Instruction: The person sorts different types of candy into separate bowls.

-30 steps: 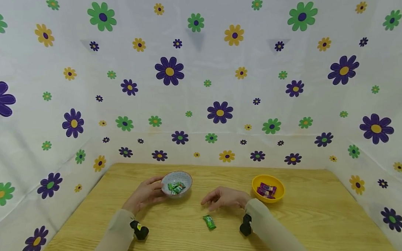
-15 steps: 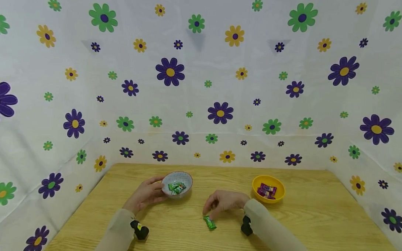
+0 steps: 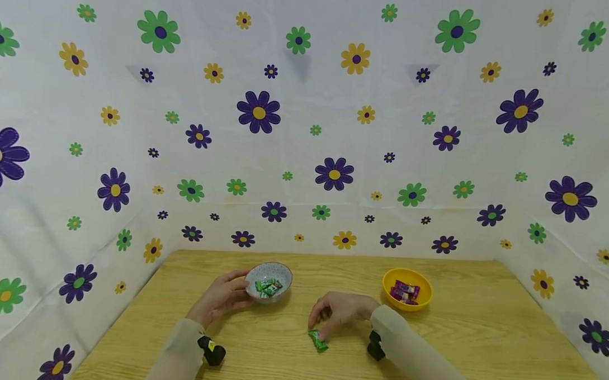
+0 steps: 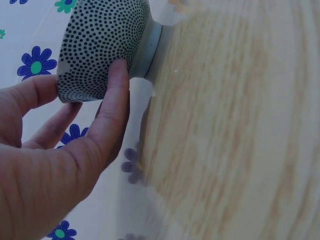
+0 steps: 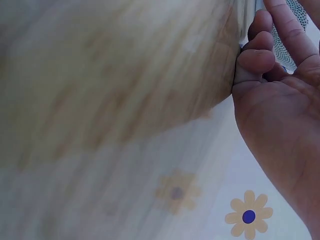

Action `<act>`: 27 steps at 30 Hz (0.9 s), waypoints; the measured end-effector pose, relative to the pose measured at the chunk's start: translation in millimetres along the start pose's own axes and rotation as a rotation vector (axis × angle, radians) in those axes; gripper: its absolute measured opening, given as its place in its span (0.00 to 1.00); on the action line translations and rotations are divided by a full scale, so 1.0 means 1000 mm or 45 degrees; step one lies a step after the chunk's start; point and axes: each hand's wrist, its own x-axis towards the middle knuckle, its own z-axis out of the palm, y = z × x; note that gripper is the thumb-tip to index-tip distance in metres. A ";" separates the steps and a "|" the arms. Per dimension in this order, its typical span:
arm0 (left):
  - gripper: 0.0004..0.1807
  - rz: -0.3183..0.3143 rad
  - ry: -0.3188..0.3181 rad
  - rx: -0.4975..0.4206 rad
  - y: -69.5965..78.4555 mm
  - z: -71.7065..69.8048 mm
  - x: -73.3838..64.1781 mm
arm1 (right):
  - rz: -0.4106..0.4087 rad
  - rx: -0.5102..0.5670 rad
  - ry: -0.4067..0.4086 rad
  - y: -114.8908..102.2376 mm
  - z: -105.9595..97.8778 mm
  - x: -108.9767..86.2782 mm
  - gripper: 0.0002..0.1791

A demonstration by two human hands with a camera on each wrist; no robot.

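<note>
A speckled bowl (image 3: 281,274) with a reddish rim holds several green-wrapped candies (image 3: 268,288). My left hand (image 3: 222,299) grips its left side; in the left wrist view, fingers lie against the dotted outer wall (image 4: 100,45) and at the rim. One green-wrapped candy (image 3: 317,343) lies on the table in front of the bowl. Over it, my right hand (image 3: 348,308) pinches the wrapper between thumb and forefinger. The right wrist view shows that hand (image 5: 280,115) with its other fingers curled low by the tabletop; the candy is hidden there.
A yellow bowl (image 3: 417,307) with several purple-wrapped candies (image 3: 404,292) stands behind the right wrist. The wooden table (image 3: 258,356) ends at a white flowered cloth (image 3: 305,156) at the back and sides.
My right hand has come down onto the loose green candy, its thumb and forefinger closing at the wrapper. The left hand stays at the speckled bowl.
</note>
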 end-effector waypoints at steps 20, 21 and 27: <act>0.27 -0.012 0.020 -0.005 0.002 0.002 -0.001 | 0.059 -0.192 0.107 -0.003 0.006 0.001 0.09; 0.27 -0.011 0.017 -0.005 0.001 0.002 -0.001 | 0.061 -0.187 0.110 -0.004 0.006 0.001 0.08; 0.27 -0.008 0.003 -0.005 0.001 0.000 -0.001 | 0.065 -0.213 0.138 -0.006 0.007 0.001 0.04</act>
